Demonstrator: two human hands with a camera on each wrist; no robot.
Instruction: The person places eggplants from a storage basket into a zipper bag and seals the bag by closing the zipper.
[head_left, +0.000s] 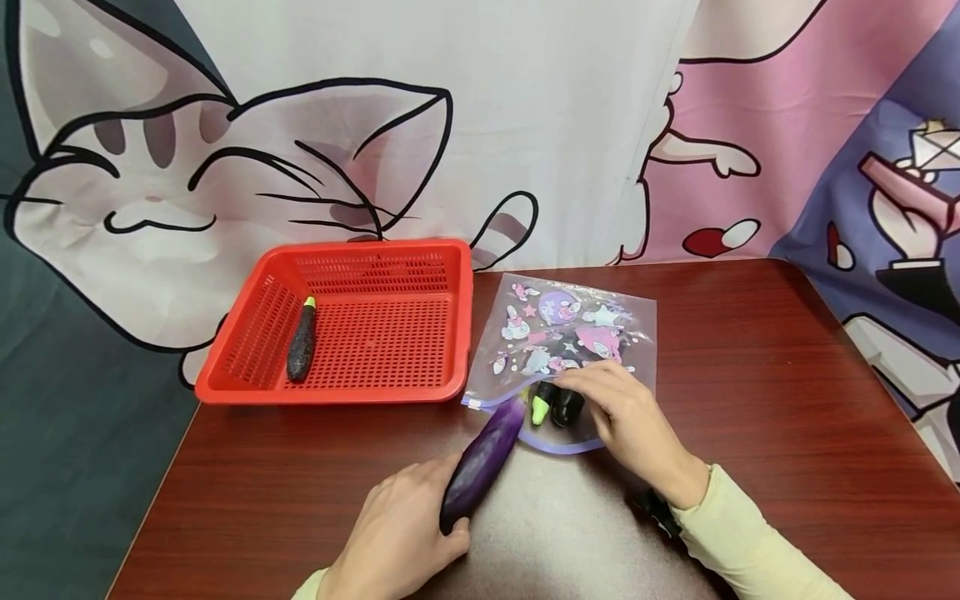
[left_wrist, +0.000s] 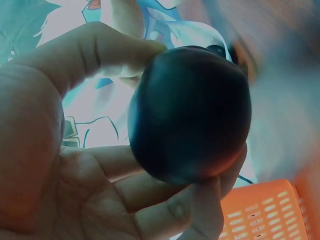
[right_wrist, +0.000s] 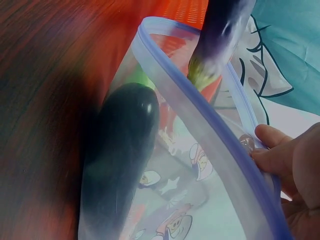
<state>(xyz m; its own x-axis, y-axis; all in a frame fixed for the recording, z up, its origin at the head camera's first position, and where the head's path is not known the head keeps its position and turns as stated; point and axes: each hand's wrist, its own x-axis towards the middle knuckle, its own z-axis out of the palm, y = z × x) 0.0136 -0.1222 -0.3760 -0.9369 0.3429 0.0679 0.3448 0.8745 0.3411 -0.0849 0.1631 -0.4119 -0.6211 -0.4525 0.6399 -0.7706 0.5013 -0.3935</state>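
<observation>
My left hand [head_left: 401,525] grips a long purple eggplant [head_left: 483,462] near its rounded end. The eggplant's stem end points into the mouth of a clear zip bag [head_left: 637,329] with cartoon prints and a purple zip rim. At the bag's rim, my right hand [head_left: 633,425] pinches one side between thumb and fingers, and the mouth gapes in the right wrist view. Inside lie a dark vegetable with a bright green end [head_left: 541,407] and a glossy black eggplant [right_wrist: 120,160]. The left wrist view looks onto the held eggplant's blunt end [left_wrist: 192,115].
A red plastic basket [head_left: 333,395] stands left of the bag, at the table's back edge. In it lies a dark, speckled zucchini-like vegetable [head_left: 302,346] with a green tip. The brown table [head_left: 765,400] extends to the right; a cartoon-printed cloth [head_left: 570,125] hangs behind it.
</observation>
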